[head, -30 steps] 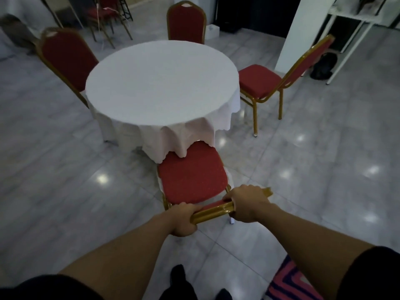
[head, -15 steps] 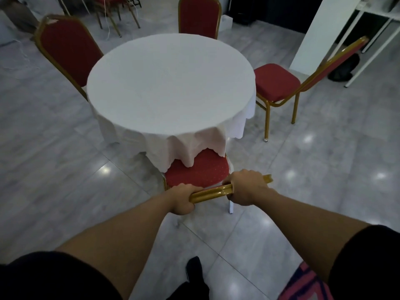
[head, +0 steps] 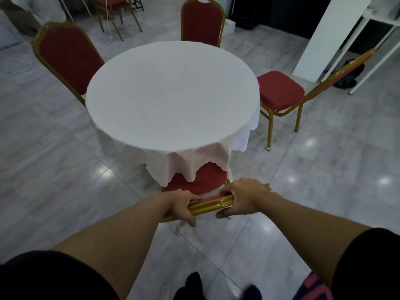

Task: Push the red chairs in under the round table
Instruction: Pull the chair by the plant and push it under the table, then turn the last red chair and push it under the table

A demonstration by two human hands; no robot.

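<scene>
The round table (head: 173, 94) wears a white cloth that hangs over its near edge. Right below me stands the near red chair (head: 201, 182), its seat partly under the cloth. My left hand (head: 181, 205) and my right hand (head: 242, 199) both grip the gold top rail (head: 211, 205) of its back. A red chair on the right (head: 279, 89) stands out from the table, seat fully showing. The left red chair (head: 67, 55) and the far red chair (head: 202, 20) stand close to the table, only their backs showing.
A white pillar (head: 313, 37) and a white shelf frame (head: 368, 33) stand behind the right chair, with a dark bag (head: 348, 76) on the floor. More chairs (head: 112, 9) are at the back left. Glossy grey tile floor surrounds the table.
The near chair has slid forward, so more of its seat is under the tablecloth. Both hands kept hold of the top rail and I have stepped closer to the table.
</scene>
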